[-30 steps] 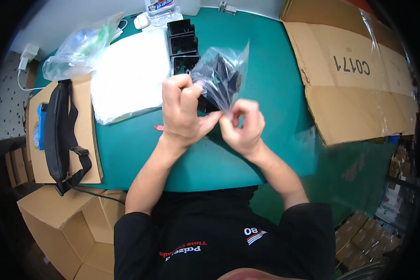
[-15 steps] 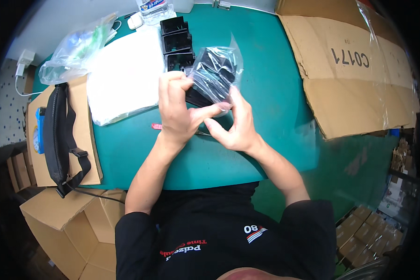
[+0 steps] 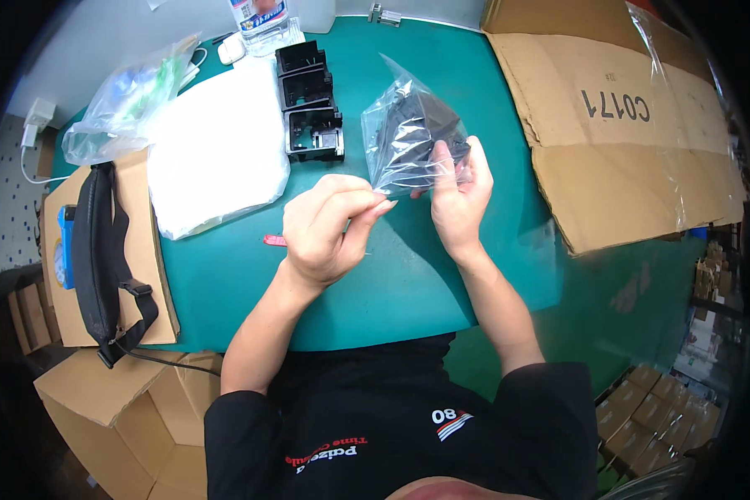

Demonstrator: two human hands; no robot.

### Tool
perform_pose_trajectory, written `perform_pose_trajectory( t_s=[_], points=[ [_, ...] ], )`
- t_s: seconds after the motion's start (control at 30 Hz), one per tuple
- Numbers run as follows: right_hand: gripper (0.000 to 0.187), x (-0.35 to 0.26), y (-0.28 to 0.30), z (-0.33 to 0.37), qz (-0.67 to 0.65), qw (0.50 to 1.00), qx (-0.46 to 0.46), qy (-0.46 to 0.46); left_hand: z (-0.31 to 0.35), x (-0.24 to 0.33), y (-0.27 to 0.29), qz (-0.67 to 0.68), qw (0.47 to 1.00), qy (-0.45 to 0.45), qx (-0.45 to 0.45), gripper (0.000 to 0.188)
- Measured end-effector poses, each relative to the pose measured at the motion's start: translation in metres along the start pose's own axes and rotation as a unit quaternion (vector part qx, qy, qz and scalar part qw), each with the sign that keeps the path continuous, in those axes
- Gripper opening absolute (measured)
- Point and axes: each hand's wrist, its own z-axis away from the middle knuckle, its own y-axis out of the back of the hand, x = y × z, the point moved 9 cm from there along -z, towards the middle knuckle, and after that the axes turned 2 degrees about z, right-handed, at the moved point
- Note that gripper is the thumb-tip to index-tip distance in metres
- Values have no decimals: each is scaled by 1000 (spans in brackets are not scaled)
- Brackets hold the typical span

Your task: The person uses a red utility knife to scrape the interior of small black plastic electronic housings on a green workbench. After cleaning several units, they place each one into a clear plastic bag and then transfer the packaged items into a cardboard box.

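A clear plastic bag [image 3: 383, 137] with a black plastic part [image 3: 417, 125] inside is held over the green table. My left hand [image 3: 329, 225] pinches the bag's lower left corner between thumb and fingers. On the other side, my right hand [image 3: 460, 196] grips the bag and the part through the film, thumb on top; some of its fingers are hidden beneath. Left of the bag, several black plastic housings [image 3: 312, 125] with open frames stand in a row. A small red item [image 3: 274, 240] lies beside my left wrist.
A stack of white plastic bags [image 3: 217, 150] lies to the left, with a crumpled clear bag [image 3: 129, 108] behind. A black belt bag [image 3: 100, 250] rests on cardboard at the left edge. Rightward sits a large cardboard box [image 3: 617, 158]. A water bottle [image 3: 262, 25] stands at the back.
The bagged part has moved right and turned. My right hand has shifted up and right around it, while my left hand has drawn down to the bag's corner. The housings now show fully.
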Motion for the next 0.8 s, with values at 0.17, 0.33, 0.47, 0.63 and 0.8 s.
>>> perform_pose_trajectory(
  t_s=[0.17,0.33,0.47,0.63,0.8],
  points=[
    [32,4,2,5,20,1000,13,0,6,-17,11,24,998,48,14,46],
    [31,-23,-9,15,189,966,-42,173,9,-34,-19,-88,978,166,-89,82],
    [31,-49,-32,26,183,932,-128,284,18,-52,-9,-46,963,259,-54,42],
    [26,-47,-53,53,186,940,-178,225,3,-37,23,-214,973,78,38,38],
    [39,-25,-37,52,101,983,-73,136,5,-40,20,-248,963,103,6,29]
  ],
)
